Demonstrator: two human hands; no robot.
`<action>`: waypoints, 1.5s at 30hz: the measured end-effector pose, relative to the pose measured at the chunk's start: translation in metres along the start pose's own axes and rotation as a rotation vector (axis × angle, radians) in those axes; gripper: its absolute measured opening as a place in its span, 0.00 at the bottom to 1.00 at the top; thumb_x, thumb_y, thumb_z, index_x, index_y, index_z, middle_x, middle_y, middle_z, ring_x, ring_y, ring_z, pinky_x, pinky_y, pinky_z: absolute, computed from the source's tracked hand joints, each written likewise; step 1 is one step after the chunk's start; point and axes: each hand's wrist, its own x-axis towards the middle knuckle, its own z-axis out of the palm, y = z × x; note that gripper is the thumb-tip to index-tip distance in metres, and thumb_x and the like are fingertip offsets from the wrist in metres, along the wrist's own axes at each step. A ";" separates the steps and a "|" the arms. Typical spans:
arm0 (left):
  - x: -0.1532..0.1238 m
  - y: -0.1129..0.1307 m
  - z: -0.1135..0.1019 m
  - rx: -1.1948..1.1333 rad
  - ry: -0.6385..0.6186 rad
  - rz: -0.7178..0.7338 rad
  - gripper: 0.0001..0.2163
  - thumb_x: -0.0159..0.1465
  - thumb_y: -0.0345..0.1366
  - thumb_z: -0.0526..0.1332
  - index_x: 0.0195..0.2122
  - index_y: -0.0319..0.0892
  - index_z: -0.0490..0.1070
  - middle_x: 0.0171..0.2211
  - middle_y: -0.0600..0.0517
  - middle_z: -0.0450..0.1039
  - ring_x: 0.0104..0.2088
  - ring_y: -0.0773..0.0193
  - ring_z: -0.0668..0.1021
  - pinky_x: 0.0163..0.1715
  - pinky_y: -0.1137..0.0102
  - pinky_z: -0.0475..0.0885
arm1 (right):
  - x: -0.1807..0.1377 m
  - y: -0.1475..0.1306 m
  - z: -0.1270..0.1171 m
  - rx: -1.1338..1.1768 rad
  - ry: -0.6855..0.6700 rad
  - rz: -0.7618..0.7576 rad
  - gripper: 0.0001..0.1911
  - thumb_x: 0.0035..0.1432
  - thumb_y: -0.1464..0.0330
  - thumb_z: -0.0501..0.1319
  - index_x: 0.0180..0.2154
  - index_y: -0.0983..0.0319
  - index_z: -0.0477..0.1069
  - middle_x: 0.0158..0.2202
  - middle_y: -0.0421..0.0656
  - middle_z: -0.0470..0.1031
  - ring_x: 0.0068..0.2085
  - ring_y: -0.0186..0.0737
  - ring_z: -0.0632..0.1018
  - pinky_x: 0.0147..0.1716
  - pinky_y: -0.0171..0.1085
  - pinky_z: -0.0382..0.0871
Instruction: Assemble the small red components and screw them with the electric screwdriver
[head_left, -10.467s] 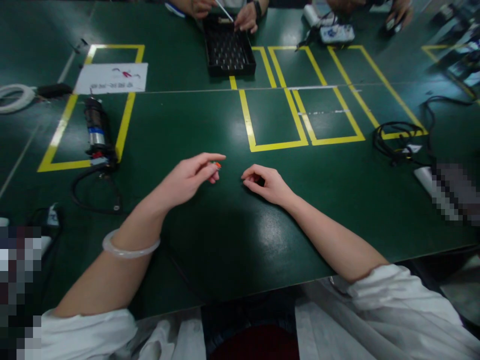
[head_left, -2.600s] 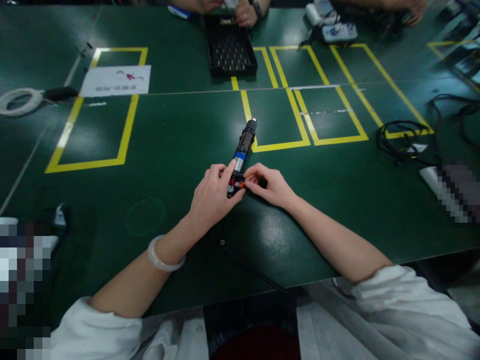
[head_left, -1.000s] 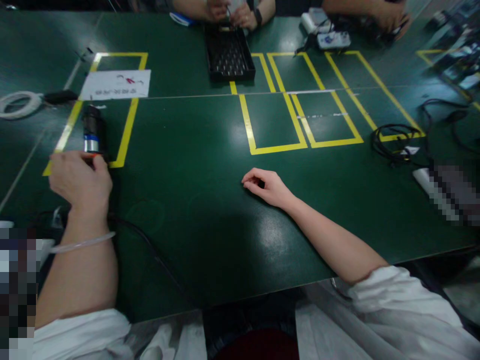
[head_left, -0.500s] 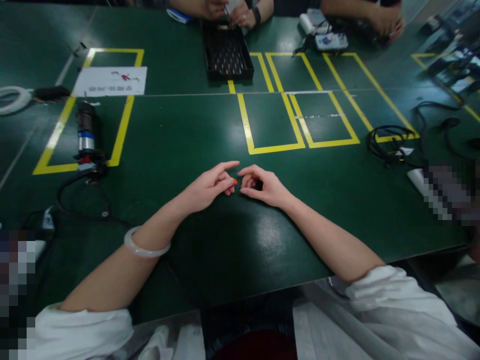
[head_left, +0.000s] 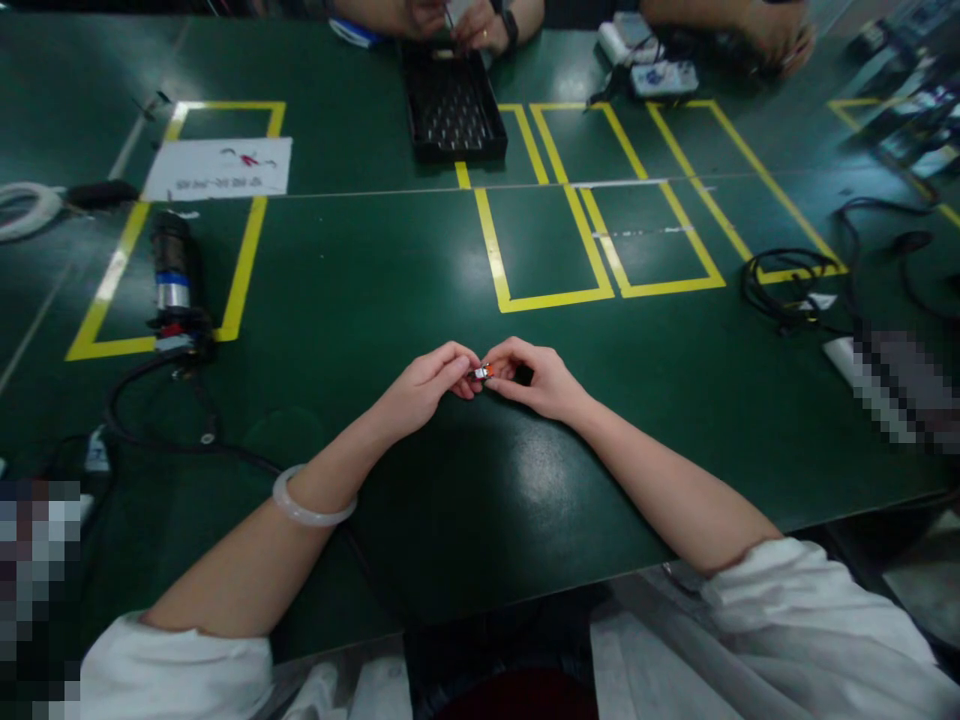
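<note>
Between my fingertips is a small white and orange piece (head_left: 484, 372), too small to make out its kind. My left hand (head_left: 435, 382) pinches its left, white end between thumb and fingers. At the orange end, my right hand (head_left: 538, 378) closes its thumb and fingertips on the piece from the other side. Both hands meet above the green table (head_left: 360, 270), near its front edge. A pale bangle (head_left: 311, 505) circles my left wrist.
At left lie an electric screwdriver-like tool (head_left: 172, 280) with a black cord and a white printed sheet (head_left: 217, 168). Across the table, a person's hands (head_left: 480, 25) work over a black tray (head_left: 457, 145). Coiled black cable (head_left: 784, 285) lies at right, near yellow tape outlines (head_left: 555, 301).
My left hand has moved slightly right and its raised index finger has come down onto the small piece. My right fingertips now meet it, and more of the piece shows.
</note>
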 end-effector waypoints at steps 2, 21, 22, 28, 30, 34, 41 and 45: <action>0.000 0.000 0.000 0.002 -0.007 0.004 0.16 0.69 0.47 0.56 0.39 0.37 0.70 0.32 0.49 0.74 0.33 0.64 0.77 0.38 0.67 0.74 | 0.000 0.000 0.000 0.000 0.004 0.002 0.09 0.61 0.67 0.64 0.43 0.62 0.72 0.33 0.40 0.77 0.32 0.33 0.76 0.33 0.33 0.70; -0.004 0.002 0.002 -0.014 -0.038 -0.031 0.15 0.64 0.46 0.64 0.42 0.38 0.71 0.36 0.48 0.74 0.37 0.62 0.77 0.41 0.65 0.74 | 0.000 0.000 0.000 -0.008 0.004 0.011 0.09 0.61 0.67 0.64 0.44 0.61 0.72 0.34 0.40 0.77 0.33 0.34 0.76 0.34 0.34 0.71; -0.004 0.002 0.002 -0.005 -0.036 -0.032 0.15 0.64 0.46 0.64 0.42 0.38 0.71 0.36 0.48 0.74 0.37 0.62 0.77 0.41 0.65 0.74 | 0.000 0.001 0.000 -0.009 -0.001 0.015 0.09 0.61 0.67 0.64 0.44 0.61 0.72 0.34 0.40 0.77 0.33 0.34 0.76 0.34 0.34 0.71; -0.005 -0.002 0.002 0.006 -0.017 -0.038 0.16 0.63 0.46 0.65 0.42 0.38 0.69 0.36 0.48 0.75 0.35 0.64 0.77 0.39 0.67 0.73 | 0.001 0.000 0.000 0.030 -0.007 0.031 0.13 0.60 0.64 0.66 0.45 0.61 0.71 0.33 0.39 0.77 0.32 0.33 0.75 0.35 0.34 0.70; -0.005 -0.004 0.002 0.013 -0.019 -0.037 0.16 0.63 0.45 0.65 0.43 0.38 0.69 0.35 0.48 0.75 0.35 0.64 0.77 0.38 0.68 0.72 | 0.001 -0.001 0.000 0.056 -0.006 0.051 0.12 0.62 0.62 0.65 0.44 0.61 0.71 0.33 0.39 0.77 0.33 0.33 0.76 0.35 0.33 0.70; -0.005 -0.003 0.003 0.041 -0.023 -0.031 0.15 0.63 0.44 0.65 0.43 0.38 0.68 0.35 0.49 0.75 0.34 0.65 0.76 0.36 0.70 0.71 | 0.001 -0.002 -0.001 0.086 -0.011 0.094 0.11 0.65 0.61 0.62 0.42 0.62 0.71 0.33 0.40 0.78 0.32 0.33 0.77 0.35 0.33 0.70; -0.006 -0.001 0.004 0.021 -0.015 0.003 0.14 0.61 0.42 0.67 0.41 0.39 0.68 0.35 0.51 0.73 0.33 0.68 0.74 0.36 0.71 0.71 | 0.002 -0.002 -0.001 0.037 -0.023 0.070 0.09 0.64 0.62 0.63 0.38 0.62 0.73 0.31 0.39 0.76 0.32 0.33 0.75 0.33 0.33 0.69; -0.005 -0.002 0.004 0.013 -0.001 -0.009 0.16 0.60 0.41 0.68 0.43 0.39 0.67 0.34 0.52 0.72 0.33 0.68 0.74 0.36 0.71 0.71 | 0.002 -0.002 -0.001 0.041 0.006 0.043 0.07 0.63 0.64 0.63 0.39 0.62 0.73 0.31 0.39 0.74 0.30 0.33 0.74 0.32 0.34 0.68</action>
